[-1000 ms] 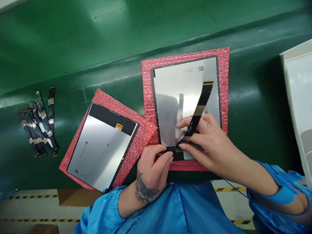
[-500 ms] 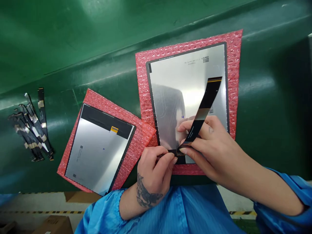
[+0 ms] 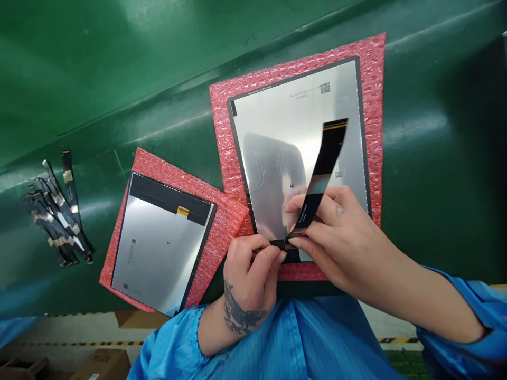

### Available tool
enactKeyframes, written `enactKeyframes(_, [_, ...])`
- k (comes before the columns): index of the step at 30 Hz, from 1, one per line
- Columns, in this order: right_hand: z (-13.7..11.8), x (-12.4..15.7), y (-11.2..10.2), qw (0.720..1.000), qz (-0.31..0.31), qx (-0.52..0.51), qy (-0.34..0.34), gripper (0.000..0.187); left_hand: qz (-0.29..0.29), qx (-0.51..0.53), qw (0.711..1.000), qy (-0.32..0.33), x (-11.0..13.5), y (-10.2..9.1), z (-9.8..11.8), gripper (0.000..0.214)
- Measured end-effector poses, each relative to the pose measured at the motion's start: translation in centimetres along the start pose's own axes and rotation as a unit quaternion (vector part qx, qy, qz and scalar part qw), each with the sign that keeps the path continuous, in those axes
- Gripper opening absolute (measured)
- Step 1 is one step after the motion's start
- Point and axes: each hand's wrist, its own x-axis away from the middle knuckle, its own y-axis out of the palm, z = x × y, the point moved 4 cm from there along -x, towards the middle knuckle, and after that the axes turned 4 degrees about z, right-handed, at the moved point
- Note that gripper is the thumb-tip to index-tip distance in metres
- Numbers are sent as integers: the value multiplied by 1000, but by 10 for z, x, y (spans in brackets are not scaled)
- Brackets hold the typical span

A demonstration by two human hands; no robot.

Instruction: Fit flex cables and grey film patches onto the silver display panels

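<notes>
Ribbon cable [image 3: 322, 169] rises slanted from the near edge of the screen panel [image 3: 277, 121], hardly shifted since a second ago; right hand [image 3: 340, 232] pinches its lower part, left hand [image 3: 251, 269] pinches its foot there.

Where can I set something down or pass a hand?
Free: green belt beyond both panels and right of right panel; narrow strip between cable pile and left panel. Crowded: right panel's near edge, with left hand, right hand, flex cable.

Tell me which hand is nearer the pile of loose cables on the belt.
Left. The left hand sits at the panel's near edge, right of the pile; the right hand holds the flex cable even farther right.
</notes>
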Motion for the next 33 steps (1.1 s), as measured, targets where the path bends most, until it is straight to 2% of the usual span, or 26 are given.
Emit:
enactKeyframes(12, [0, 6, 4, 1000, 5, 22, -19, 24, 5, 7, 1000, 5, -1, -1, 0, 8])
enactKeyframes(19, [-4, 8, 6, 996, 32, 66, -45, 24, 1, 7, 1000, 10, 1, 0, 0, 7])
enactKeyframes(33, [-6, 10, 5, 994, 67, 76, -39, 23, -18, -30, 999, -3, -8, 2, 2, 5])
